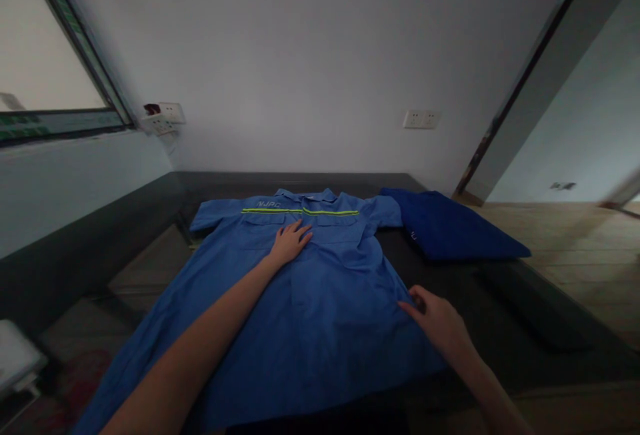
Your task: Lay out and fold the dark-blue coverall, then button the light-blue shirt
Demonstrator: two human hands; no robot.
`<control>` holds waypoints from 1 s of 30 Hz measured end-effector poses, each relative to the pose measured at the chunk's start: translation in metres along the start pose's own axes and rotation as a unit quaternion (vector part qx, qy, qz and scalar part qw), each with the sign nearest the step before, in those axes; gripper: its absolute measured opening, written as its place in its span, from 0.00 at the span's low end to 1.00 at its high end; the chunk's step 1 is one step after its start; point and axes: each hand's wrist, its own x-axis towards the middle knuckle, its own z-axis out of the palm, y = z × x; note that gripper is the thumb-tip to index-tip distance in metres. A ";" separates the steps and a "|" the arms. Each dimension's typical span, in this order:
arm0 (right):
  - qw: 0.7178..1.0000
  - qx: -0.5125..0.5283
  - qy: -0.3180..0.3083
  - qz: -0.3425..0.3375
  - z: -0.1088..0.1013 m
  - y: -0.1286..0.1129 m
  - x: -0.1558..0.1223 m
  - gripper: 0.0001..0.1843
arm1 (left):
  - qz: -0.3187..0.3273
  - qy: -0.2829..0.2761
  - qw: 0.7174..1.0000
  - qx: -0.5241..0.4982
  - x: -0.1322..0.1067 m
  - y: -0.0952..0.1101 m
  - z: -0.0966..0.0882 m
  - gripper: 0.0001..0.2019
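A blue short-sleeved work shirt [325, 295] lies spread front side up, its collar toward the wall. Yellow-green piping crosses its chest, and white letters show above the pocket on the left. My left hand [290, 241] rests flat on the chest near the button line, fingers spread. At the right side edge of the shirt, my right hand [435, 315] pinches the fabric between thumb and fingers. Small folds run across the cloth between the two hands. The shirt's lower left part is hidden behind my left forearm.
A darker blue folded garment [460, 228] lies right of the shirt, touching its sleeve. Both rest on a dark table [500, 328] against the wall. Wall sockets [421, 119] sit above the table, and a white object [20, 355] stands at the lower left.
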 end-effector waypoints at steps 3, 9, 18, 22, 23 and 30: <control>0.998 0.065 0.003 0.005 -0.003 0.007 0.001 0.16 | -0.006 -0.002 1.000 -0.011 0.001 0.000 -0.002 0.24; 0.984 0.168 -0.066 -0.009 -0.026 0.021 -0.011 0.23 | -0.028 -0.003 0.999 -0.040 0.004 -0.002 -0.002 0.24; 0.991 0.127 -0.001 0.042 -0.024 0.035 -0.035 0.23 | -0.012 -0.004 1.000 0.006 0.003 -0.004 0.003 0.23; 0.994 0.109 -0.002 0.031 -0.017 0.025 -0.032 0.28 | -0.015 -0.009 1.000 0.020 0.004 -0.004 0.004 0.24; 0.994 0.104 -0.010 0.026 -0.015 0.023 -0.031 0.28 | -0.018 -0.011 1.000 0.022 0.004 -0.004 0.004 0.24; 0.988 0.134 -0.072 -0.013 -0.015 0.024 -0.040 0.22 | -0.024 -0.006 0.999 0.021 0.005 -0.004 0.004 0.26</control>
